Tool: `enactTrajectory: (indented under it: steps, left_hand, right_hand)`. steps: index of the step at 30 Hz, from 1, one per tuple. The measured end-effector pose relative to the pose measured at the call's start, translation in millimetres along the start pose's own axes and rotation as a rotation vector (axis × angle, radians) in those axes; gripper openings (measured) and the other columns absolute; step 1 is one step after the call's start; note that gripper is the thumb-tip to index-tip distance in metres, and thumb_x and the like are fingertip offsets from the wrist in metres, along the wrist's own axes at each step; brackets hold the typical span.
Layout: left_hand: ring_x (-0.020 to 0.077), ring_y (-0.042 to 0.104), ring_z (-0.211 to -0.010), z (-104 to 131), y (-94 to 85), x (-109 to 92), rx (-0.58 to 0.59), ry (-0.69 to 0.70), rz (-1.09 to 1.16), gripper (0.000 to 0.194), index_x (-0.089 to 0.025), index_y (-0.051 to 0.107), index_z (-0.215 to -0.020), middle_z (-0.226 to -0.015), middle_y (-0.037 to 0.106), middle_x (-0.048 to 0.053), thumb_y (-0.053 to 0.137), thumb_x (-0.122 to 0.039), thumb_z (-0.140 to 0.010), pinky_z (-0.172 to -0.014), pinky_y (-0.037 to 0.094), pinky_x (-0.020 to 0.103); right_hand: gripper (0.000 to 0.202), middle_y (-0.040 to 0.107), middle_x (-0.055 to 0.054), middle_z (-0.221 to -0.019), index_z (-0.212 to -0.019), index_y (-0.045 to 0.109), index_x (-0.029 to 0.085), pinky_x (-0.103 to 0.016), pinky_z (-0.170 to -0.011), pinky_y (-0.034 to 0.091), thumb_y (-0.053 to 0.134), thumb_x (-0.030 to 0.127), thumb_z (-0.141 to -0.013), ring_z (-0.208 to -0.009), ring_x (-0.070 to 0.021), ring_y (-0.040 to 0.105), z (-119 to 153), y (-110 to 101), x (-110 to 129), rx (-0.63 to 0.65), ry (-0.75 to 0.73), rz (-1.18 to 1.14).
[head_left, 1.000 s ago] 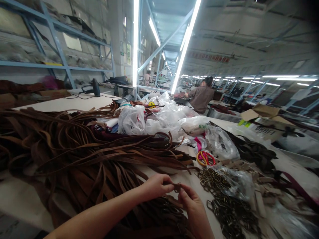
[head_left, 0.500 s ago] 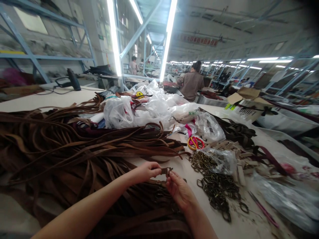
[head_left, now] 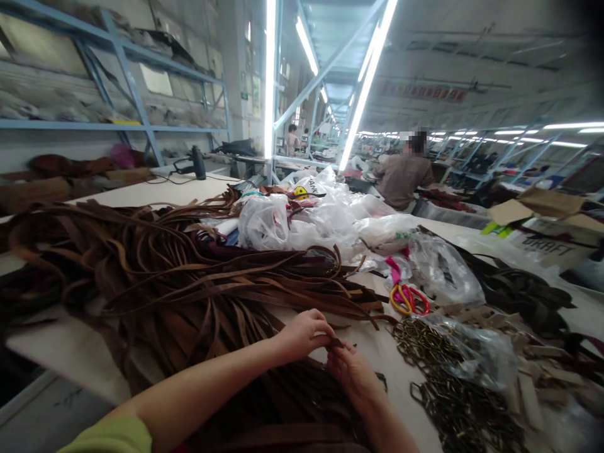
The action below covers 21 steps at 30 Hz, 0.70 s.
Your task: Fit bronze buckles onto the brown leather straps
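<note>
Strap (head_left: 336, 343): held above counter (head_left: 132, 192), pinched by left grip (head_left: 301, 336) | Right grip (head_left: 353, 372): set at strap's end; closure hidden, cannot be told | Handling: strap is best steadied near its tip and kept flat, so that twisting is avoided.

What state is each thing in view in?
Left hand: pinching strap end
Right hand: at strap end, grip unclear
Brown straps: heaped, loose
Metal rings: piled
Plastic bags: crumpled
Cardboard box: flaps open
Tube lights: lit
</note>
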<state>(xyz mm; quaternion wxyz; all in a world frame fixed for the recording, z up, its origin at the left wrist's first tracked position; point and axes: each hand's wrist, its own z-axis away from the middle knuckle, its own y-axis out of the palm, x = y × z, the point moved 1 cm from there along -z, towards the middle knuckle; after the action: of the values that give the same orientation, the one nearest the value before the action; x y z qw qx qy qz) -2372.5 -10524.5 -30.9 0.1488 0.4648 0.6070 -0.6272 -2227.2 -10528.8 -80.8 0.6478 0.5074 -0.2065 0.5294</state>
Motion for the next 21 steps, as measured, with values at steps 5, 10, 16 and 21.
enactTrajectory:
  steps: [5, 10, 16, 21]
  left_hand:
    - [0.0111, 0.051, -0.069, -5, -1.1, 3, -0.011, -0.127, 0.127, 0.022, -0.016, 0.058, -0.083, -0.074, 0.057, 0.0, 0.043, -0.031, -0.083, -0.063, 0.04, 0.02]
    - [0.0113, 0.049, -0.063, -7, 1.4, 15, -0.108, -0.303, -0.053, 0.015, -0.017, 0.051, -0.083, -0.069, 0.056, -0.002, 0.049, -0.029, -0.075, -0.056, 0.035, 0.021]
    - [0.0123, 0.048, -0.061, -4, 3.2, 8, -0.13, -0.285, -0.407, 0.008, -0.019, 0.05, -0.071, -0.066, 0.055, -0.002, 0.045, -0.025, -0.075, -0.054, 0.029, 0.023]
    - [0.0141, 0.05, -0.067, -4, 6.4, 5, -0.093, -0.213, -0.518, 0.012, -0.019, 0.05, -0.068, -0.069, 0.054, 0.0, 0.044, -0.025, -0.076, -0.06, 0.033, 0.024]
  right_hand:
    - [0.025, 0.055, 0.003, -0.06, -0.071, 0.054, 0.017, -0.021, -0.054, 0.042, 0.07, 0.031, -0.058, -0.056, -0.0091, 0.051, -2, 10, 1, -0.066, 0.003, 0.051]
    - [0.025, 0.058, 0.001, -0.064, -0.067, 0.055, 0.017, -0.023, -0.063, 0.044, 0.071, 0.033, -0.057, -0.065, -0.0111, 0.055, -11, 12, -4, -0.052, 0.021, 0.051]
    - [0.024, 0.057, 0.003, -0.063, -0.064, 0.057, 0.017, -0.024, -0.067, 0.045, 0.073, 0.031, -0.053, -0.064, -0.0105, 0.054, -19, 7, -10, -0.033, 0.064, 0.02]
    - [0.019, 0.058, 0.002, -0.065, -0.065, 0.059, 0.017, -0.023, -0.068, 0.046, 0.07, 0.028, -0.055, -0.066, -0.0103, 0.054, -18, 7, -10, -0.031, 0.075, 0.022]
